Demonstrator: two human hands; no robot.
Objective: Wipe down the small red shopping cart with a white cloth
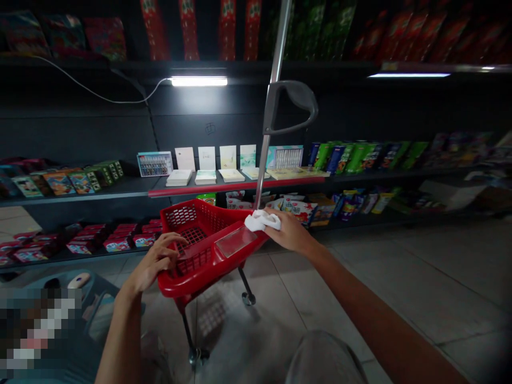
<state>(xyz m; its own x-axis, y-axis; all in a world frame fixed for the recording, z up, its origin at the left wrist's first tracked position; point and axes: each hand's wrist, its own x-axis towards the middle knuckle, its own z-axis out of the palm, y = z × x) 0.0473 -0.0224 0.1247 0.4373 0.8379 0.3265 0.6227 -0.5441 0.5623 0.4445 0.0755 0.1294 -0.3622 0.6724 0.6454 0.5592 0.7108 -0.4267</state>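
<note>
A red plastic shopping cart (182, 285) with a perforated basket stands before me on thin legs with wheels. Over the near left part of its rim curl the fingers of my left hand (154, 264), gripping it. My right hand (288, 229) is closed on a crumpled white cloth (262, 220), which rests on the right end of the cart's rim. Just left of the cloth, a clear, shiny panel (236, 241) is set in the rim. Behind the cloth rises a metal pole (262, 165) with a grey loop handle (314, 106). My fingers hide part of the cloth.
Dark shelves with books (206, 160), snack bags (296, 208), boxes (84, 181) and bottles (228, 32) run behind the cart. At lower left is a blue-grey container (104, 288), partly blurred out. Tiled floor (384, 272) extends to the right.
</note>
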